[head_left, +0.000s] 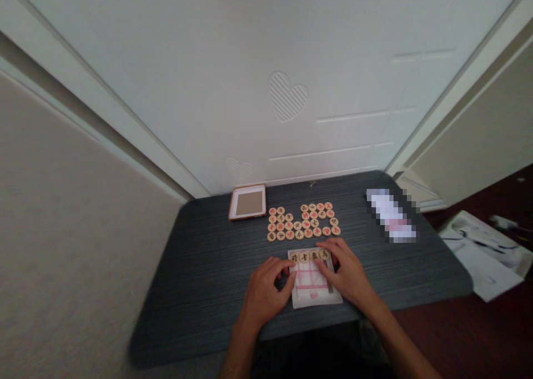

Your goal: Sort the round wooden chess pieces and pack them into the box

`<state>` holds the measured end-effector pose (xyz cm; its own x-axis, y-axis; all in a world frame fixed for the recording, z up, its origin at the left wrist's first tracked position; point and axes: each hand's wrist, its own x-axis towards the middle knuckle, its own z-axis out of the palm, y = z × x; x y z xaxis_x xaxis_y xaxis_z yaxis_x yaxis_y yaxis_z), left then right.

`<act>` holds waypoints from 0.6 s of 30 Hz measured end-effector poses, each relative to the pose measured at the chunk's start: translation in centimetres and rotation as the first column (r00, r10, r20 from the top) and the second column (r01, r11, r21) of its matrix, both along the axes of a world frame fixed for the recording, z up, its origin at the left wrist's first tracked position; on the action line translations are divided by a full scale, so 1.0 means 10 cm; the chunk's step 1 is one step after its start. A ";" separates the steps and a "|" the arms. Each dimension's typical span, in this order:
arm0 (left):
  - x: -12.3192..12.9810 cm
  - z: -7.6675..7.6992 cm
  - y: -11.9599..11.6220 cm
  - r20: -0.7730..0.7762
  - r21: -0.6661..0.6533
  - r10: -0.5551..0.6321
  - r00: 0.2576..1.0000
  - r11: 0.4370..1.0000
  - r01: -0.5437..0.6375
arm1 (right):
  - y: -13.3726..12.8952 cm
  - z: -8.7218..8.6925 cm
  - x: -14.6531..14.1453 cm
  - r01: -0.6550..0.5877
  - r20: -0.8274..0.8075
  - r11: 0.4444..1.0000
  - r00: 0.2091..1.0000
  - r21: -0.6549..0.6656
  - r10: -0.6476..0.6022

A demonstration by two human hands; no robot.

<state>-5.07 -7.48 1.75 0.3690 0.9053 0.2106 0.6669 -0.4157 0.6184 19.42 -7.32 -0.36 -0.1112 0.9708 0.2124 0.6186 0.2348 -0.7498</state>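
A shallow white box with pink lines on its bottom lies near the table's front edge. Four round wooden pieces with dark characters form a row along its far side. My left hand is at the box's left side, its thumb and fingers apart, fingertips by the left end piece. My right hand reaches over the right far corner, fingers spread around the right end piece, thumb near the piece beside it. Beyond the box, several round pieces with red or dark characters lie flat in rows.
An open box lid or tray with a brown rim sits at the back left of the dark table. A blurred, pixelated object lies at the right. A white door stands behind; a white box with papers is on the floor at right.
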 end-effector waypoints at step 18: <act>0.01 0.06 0.01 0.001 -0.010 -0.012 1.000 1.000 0.012 | 0.00 0.01 0.00 0.002 -0.011 1.000 1.000 -0.003 -0.002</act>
